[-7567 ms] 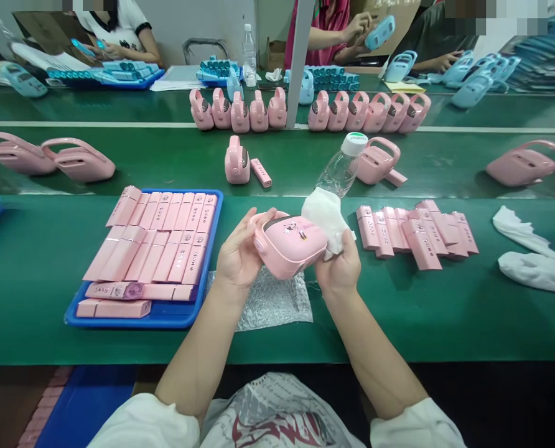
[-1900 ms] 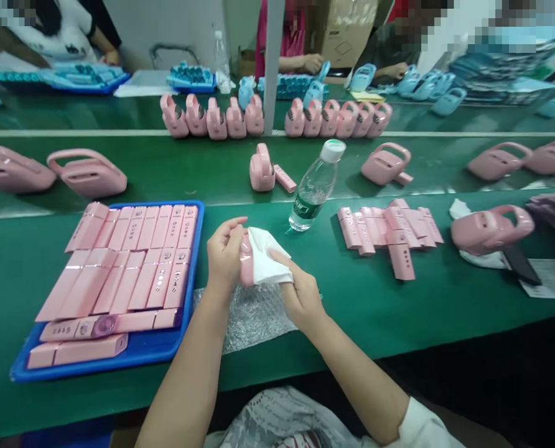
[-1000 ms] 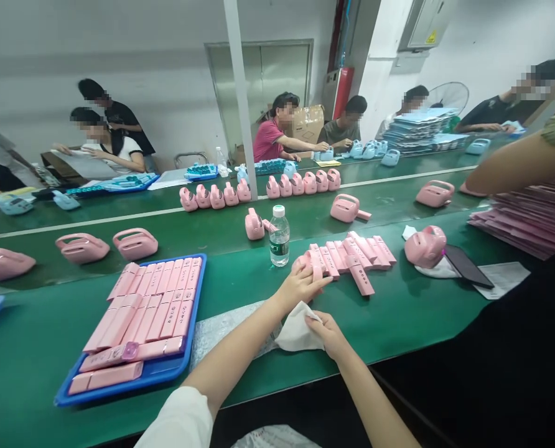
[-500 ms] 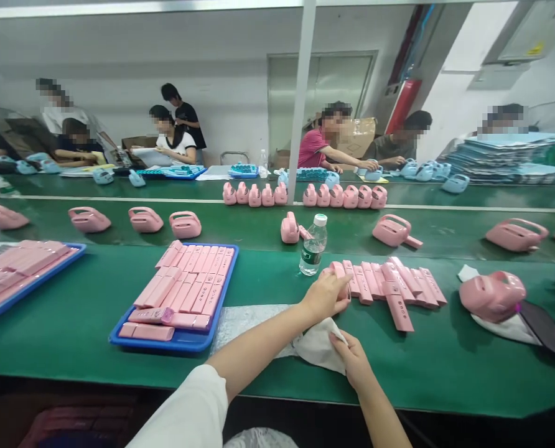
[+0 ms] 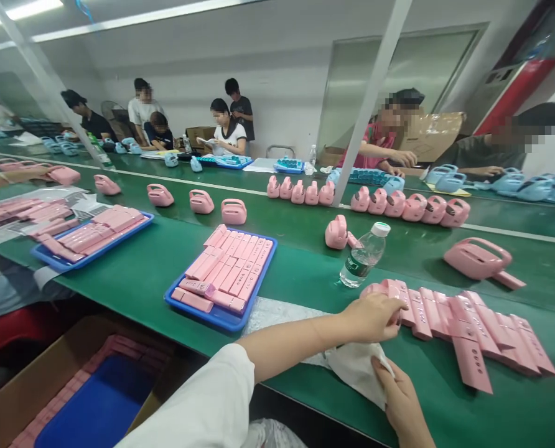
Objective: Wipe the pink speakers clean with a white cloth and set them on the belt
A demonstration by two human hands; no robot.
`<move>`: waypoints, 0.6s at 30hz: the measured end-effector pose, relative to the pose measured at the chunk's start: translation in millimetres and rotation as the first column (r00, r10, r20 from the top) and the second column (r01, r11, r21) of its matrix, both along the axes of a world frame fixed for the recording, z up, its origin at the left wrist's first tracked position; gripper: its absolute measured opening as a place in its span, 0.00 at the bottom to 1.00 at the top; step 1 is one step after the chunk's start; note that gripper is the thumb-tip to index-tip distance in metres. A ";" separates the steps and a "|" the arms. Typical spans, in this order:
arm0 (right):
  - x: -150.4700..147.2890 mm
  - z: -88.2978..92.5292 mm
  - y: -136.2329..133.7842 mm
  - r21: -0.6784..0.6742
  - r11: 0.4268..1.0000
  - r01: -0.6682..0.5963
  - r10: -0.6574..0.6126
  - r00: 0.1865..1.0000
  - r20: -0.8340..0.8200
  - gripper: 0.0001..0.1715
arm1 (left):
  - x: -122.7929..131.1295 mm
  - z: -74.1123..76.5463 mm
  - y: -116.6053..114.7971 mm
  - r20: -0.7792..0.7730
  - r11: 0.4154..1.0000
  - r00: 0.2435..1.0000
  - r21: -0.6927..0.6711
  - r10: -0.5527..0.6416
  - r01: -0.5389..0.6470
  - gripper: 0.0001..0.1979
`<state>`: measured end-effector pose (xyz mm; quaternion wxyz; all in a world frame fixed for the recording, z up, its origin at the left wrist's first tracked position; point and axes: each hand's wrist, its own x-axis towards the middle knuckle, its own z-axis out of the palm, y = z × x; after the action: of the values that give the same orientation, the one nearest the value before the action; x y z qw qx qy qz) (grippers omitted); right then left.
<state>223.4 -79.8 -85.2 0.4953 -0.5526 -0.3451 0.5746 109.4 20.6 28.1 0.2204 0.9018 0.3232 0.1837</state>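
Observation:
My left hand (image 5: 375, 316) reaches across to the left end of a row of pink plastic strips (image 5: 438, 311). Its fingers are closed round a pink plastic piece (image 5: 373, 290), mostly hidden behind the hand. Lower down, my right hand (image 5: 399, 395) pinches a white cloth (image 5: 359, 370) between thumb and fingers. The cloth hangs below my left wrist, over a sheet of clear bubble wrap (image 5: 277, 317). Several strips in the row show small dark symbols, and one strip (image 5: 471, 354) juts out toward me.
A water bottle (image 5: 364, 255) stands just beyond my left hand. Left of it is a blue tray (image 5: 240, 320) of pink strips; another blue tray (image 5: 67, 264) lies farther left. Pink handled housings (image 5: 476, 258) line the green bench. A carton (image 5: 165, 386) sits below. Co-workers sit opposite.
The view has swung left, so the bench things appear farther right. My left hand stays at the row's left end, and my right hand keeps its hold on the cloth.

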 end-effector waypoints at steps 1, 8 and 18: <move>0.7 -0.9 -0.7 -0.038 0.999 0.004 -0.005 0.999 -0.033 0.30 | -4.3 6.3 0.4 -0.051 0.999 0.998 -0.025 -0.022 0.021 0.27; -1.7 9.6 -3.3 -0.200 0.975 0.101 -0.138 0.974 -0.179 0.32 | -76.7 86.2 52.5 -0.223 0.987 0.974 -0.147 0.029 -0.063 0.18; 0.5 92.1 10.1 -0.167 0.914 0.369 -0.403 0.874 -0.271 0.36 | -281.9 110.3 189.8 -0.356 0.482 0.383 0.252 0.853 -0.839 0.25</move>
<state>223.9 -69.8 6.9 0.6153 -0.5432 -0.1163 0.5593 -172.4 210.5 138.3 0.0040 0.6296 0.7739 0.0686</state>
